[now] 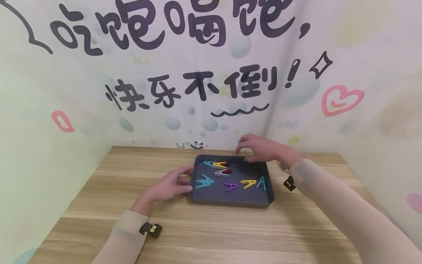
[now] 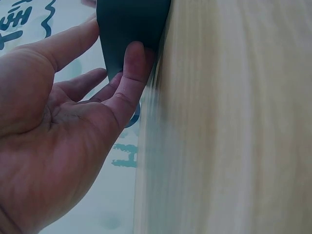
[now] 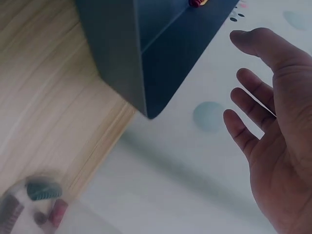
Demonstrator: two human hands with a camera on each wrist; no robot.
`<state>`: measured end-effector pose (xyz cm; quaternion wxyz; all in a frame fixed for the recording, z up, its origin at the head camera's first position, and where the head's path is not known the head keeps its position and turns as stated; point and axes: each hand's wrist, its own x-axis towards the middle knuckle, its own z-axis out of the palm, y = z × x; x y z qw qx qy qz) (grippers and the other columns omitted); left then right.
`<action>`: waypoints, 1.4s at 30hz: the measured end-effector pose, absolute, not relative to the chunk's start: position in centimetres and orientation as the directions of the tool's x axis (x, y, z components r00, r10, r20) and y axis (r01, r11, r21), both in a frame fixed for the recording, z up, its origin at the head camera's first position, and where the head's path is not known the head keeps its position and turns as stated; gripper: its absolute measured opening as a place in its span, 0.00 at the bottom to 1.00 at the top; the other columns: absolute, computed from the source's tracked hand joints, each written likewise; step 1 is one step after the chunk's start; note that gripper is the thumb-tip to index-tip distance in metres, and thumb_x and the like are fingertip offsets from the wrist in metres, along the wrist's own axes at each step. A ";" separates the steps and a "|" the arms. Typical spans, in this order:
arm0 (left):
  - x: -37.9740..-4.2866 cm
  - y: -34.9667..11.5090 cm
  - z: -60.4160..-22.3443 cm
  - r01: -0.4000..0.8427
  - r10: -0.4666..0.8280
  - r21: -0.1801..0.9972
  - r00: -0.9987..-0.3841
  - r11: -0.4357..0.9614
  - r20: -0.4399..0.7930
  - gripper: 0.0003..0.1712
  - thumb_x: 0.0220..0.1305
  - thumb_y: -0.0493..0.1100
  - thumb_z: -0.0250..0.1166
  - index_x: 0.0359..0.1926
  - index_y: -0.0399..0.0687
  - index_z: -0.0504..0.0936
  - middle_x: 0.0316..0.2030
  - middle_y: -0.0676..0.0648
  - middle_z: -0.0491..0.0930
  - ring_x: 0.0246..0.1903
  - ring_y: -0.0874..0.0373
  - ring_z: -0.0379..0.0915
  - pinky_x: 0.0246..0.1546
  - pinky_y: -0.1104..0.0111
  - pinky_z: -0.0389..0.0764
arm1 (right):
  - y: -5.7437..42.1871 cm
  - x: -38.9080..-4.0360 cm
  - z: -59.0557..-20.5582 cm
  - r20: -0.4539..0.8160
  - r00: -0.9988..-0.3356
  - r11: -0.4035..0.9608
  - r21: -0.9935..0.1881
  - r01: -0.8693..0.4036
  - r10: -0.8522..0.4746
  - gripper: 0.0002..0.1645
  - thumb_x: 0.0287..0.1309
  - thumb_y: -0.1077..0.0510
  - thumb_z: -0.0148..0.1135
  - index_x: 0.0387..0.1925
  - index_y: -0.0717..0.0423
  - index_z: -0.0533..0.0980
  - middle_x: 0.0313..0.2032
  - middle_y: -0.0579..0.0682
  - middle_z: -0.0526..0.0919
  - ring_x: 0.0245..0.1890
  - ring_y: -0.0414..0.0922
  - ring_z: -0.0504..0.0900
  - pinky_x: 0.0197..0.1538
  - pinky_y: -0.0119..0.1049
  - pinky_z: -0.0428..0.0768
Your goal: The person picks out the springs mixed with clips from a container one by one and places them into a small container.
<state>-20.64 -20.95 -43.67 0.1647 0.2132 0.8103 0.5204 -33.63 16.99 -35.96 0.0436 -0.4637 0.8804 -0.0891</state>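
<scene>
A dark grey tray (image 1: 230, 202) stands on the wooden table. In it lie several teal clothespins (image 1: 204, 182), two yellow clothespins (image 1: 248, 183), a purple clothespin (image 1: 231, 187) and a pale grey one (image 1: 222, 173) beside a dark red piece. My left hand (image 1: 171, 185) rests against the tray's left wall, its fingers spread loosely along the outside; the left wrist view shows fingertips on that wall. Over the back right part of the tray hovers my right hand (image 1: 260, 147), fingers loosely bent. In the right wrist view this hand (image 3: 278, 102) holds nothing and is apart from the tray.
At the lower left of the right wrist view is a blurred, clear round object (image 3: 36, 207) with teal and dark red pieces; my right arm mostly hides that spot in the head view. A printed cloth wall (image 1: 197, 121) rises behind the table (image 1: 211, 234).
</scene>
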 end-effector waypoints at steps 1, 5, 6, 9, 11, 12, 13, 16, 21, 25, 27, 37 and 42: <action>-20.6 -20.9 -43.7 0.175 0.517 0.913 -0.855 0.369 -0.045 0.43 0.75 0.34 0.67 0.80 0.29 0.55 0.71 0.28 0.66 0.61 0.38 0.78 0.58 0.59 0.84 | 16.7 -33.7 -36.0 -0.003 -0.565 0.554 -0.200 -0.808 -0.825 0.18 0.62 0.59 0.76 0.53 0.46 0.86 0.56 0.52 0.80 0.57 0.52 0.75 0.63 0.51 0.79; -20.6 -20.8 -43.7 0.172 0.508 0.907 -0.860 0.383 -0.051 0.43 0.75 0.35 0.67 0.81 0.30 0.56 0.70 0.29 0.67 0.61 0.39 0.79 0.57 0.59 0.85 | 15.7 -34.1 -36.5 -0.041 -0.567 0.562 -0.204 -0.801 -0.823 0.18 0.63 0.58 0.76 0.55 0.49 0.86 0.57 0.51 0.80 0.58 0.51 0.75 0.64 0.50 0.79; -20.6 -20.8 -43.7 0.174 0.508 0.906 -0.860 0.385 -0.051 0.43 0.75 0.36 0.68 0.81 0.31 0.56 0.70 0.29 0.67 0.61 0.40 0.79 0.57 0.59 0.85 | 15.5 -34.2 -36.6 -0.049 -0.564 0.561 -0.205 -0.802 -0.824 0.18 0.63 0.58 0.76 0.55 0.49 0.86 0.57 0.51 0.80 0.58 0.51 0.75 0.64 0.50 0.79; -20.6 -20.8 -43.7 0.172 0.501 0.903 -0.864 0.393 -0.053 0.42 0.74 0.36 0.68 0.81 0.31 0.57 0.70 0.30 0.68 0.60 0.40 0.80 0.57 0.59 0.85 | 14.6 -34.2 -36.8 -0.075 -0.555 0.558 -0.197 -0.806 -0.828 0.19 0.64 0.58 0.76 0.55 0.49 0.86 0.57 0.51 0.80 0.58 0.50 0.76 0.64 0.49 0.79; -20.6 -20.8 -43.8 0.174 0.504 0.904 -0.862 0.390 -0.051 0.42 0.74 0.35 0.68 0.81 0.31 0.56 0.70 0.30 0.68 0.60 0.40 0.79 0.57 0.59 0.85 | 14.1 -34.2 -36.9 -0.087 -0.543 0.549 -0.191 -0.814 -0.835 0.18 0.64 0.58 0.76 0.55 0.48 0.86 0.57 0.52 0.80 0.57 0.51 0.76 0.64 0.50 0.80; -20.6 -20.8 -43.8 0.174 0.506 0.906 -0.861 0.385 -0.050 0.43 0.74 0.35 0.67 0.81 0.31 0.56 0.70 0.30 0.68 0.61 0.39 0.79 0.58 0.58 0.85 | 13.9 -34.2 -36.9 -0.095 -0.539 0.547 -0.186 -0.816 -0.837 0.18 0.64 0.58 0.76 0.54 0.47 0.86 0.58 0.51 0.80 0.57 0.51 0.76 0.64 0.49 0.79; -20.6 -20.8 -43.8 0.173 0.507 0.908 -0.861 0.383 -0.050 0.43 0.74 0.35 0.67 0.81 0.31 0.56 0.70 0.30 0.68 0.61 0.39 0.79 0.58 0.58 0.85 | 13.6 -34.2 -37.0 -0.105 -0.538 0.548 -0.179 -0.817 -0.837 0.17 0.64 0.58 0.76 0.54 0.46 0.86 0.58 0.51 0.80 0.57 0.50 0.76 0.64 0.49 0.79; -20.6 -20.8 -43.9 0.171 0.506 0.910 -0.861 0.379 -0.048 0.43 0.74 0.35 0.68 0.81 0.31 0.56 0.70 0.29 0.67 0.61 0.38 0.79 0.58 0.58 0.85 | 12.9 -34.3 -37.3 -0.126 -0.526 0.541 -0.160 -0.826 -0.841 0.16 0.64 0.57 0.76 0.53 0.44 0.86 0.58 0.51 0.80 0.56 0.50 0.76 0.63 0.48 0.80; -20.5 -20.7 -43.7 0.167 0.503 0.910 -0.863 0.380 -0.051 0.43 0.74 0.35 0.68 0.81 0.32 0.56 0.70 0.30 0.67 0.61 0.39 0.78 0.58 0.58 0.85 | 12.0 -34.5 -37.9 -0.176 -0.529 0.552 -0.127 -0.824 -0.830 0.17 0.66 0.55 0.75 0.55 0.42 0.86 0.59 0.50 0.79 0.56 0.49 0.76 0.61 0.46 0.80; -20.5 -20.6 -43.6 0.154 0.494 0.911 -0.868 0.383 -0.061 0.43 0.74 0.35 0.68 0.81 0.34 0.56 0.71 0.32 0.68 0.61 0.41 0.79 0.58 0.58 0.85 | 11.5 -34.6 -38.2 -0.203 -0.539 0.566 -0.107 -0.818 -0.817 0.17 0.65 0.53 0.76 0.55 0.40 0.86 0.59 0.49 0.79 0.56 0.48 0.76 0.60 0.44 0.81; -20.5 -20.6 -43.6 0.147 0.488 0.911 -0.870 0.385 -0.066 0.43 0.74 0.35 0.68 0.82 0.35 0.57 0.71 0.33 0.68 0.61 0.42 0.79 0.58 0.58 0.85 | 11.3 -34.6 -38.4 -0.206 -0.540 0.567 -0.107 -0.816 -0.816 0.18 0.65 0.53 0.76 0.55 0.40 0.86 0.59 0.49 0.79 0.56 0.48 0.75 0.60 0.44 0.81; -20.6 -20.7 -43.6 0.140 0.480 0.911 -0.874 0.388 -0.070 0.44 0.73 0.35 0.68 0.82 0.35 0.57 0.71 0.34 0.68 0.61 0.43 0.79 0.58 0.59 0.85 | 10.7 -35.0 -39.1 -0.233 -0.559 0.593 -0.111 -0.797 -0.795 0.18 0.65 0.53 0.77 0.54 0.38 0.86 0.58 0.47 0.78 0.56 0.46 0.75 0.62 0.43 0.80; -20.6 -20.7 -43.6 0.134 0.477 0.911 -0.876 0.391 -0.075 0.43 0.73 0.34 0.68 0.82 0.35 0.57 0.71 0.34 0.68 0.61 0.43 0.79 0.57 0.59 0.85 | 10.4 -35.1 -39.4 -0.240 -0.570 0.605 -0.112 -0.788 -0.786 0.15 0.64 0.53 0.77 0.52 0.38 0.87 0.57 0.47 0.79 0.55 0.46 0.75 0.62 0.43 0.81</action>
